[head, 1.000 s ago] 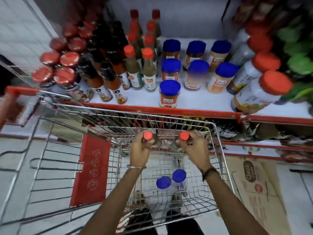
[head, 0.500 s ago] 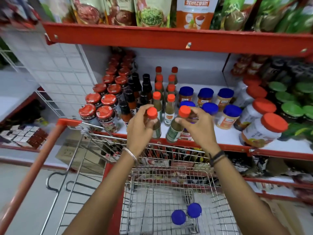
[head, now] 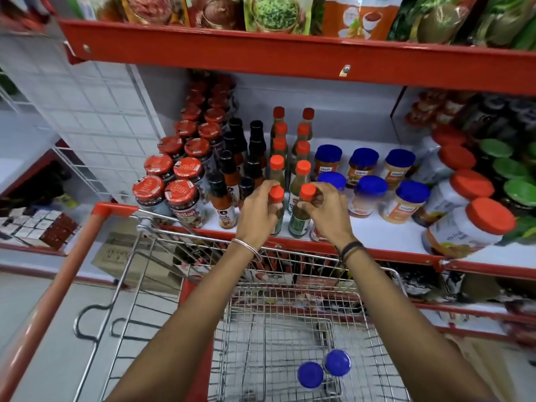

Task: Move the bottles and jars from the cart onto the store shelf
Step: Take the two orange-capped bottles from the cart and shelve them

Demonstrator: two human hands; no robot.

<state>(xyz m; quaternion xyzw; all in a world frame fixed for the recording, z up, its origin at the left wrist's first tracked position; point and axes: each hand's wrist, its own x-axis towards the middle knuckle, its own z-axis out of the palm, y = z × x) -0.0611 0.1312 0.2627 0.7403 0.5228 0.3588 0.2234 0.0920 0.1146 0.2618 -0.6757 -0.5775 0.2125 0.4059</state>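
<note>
- Nearest, at about 5 o'clock in view: two blue-capped jars (head: 324,369) lying in the cart (head: 162,285) basket, touching each other. Only the lids clear; bodies and labels hidden below them. Likely the last of the load.
- Cart pushed up against the shelf edge, probably to keep the reach short.
- Left hand (head: 258,211) wrapped shut around the neck of the left bottle (head: 277,211), just under its orange cap. Most of that bottle hidden behind fingers; base on the shelf or not, cannot tell.
- Right hand (head: 324,211) clamped on the right bottle (head: 300,213) at cap and shoulder. Green body and label visible; base at or just above the shelf (head: 377,236) front lip, contact unclear.
- Held high by the neck, presumably to lower both upright at once.
- Placed at the 6 o'clock end of the two orange-capped rows (head: 290,149) running toward 12, matching like with like.
- Blue-lidded jars (head: 371,175) at 3 o'clock of those rows; likely spot for the cart pair.
- Farthest bottles blurred, labels unreadable; right edge items smeared.
</note>
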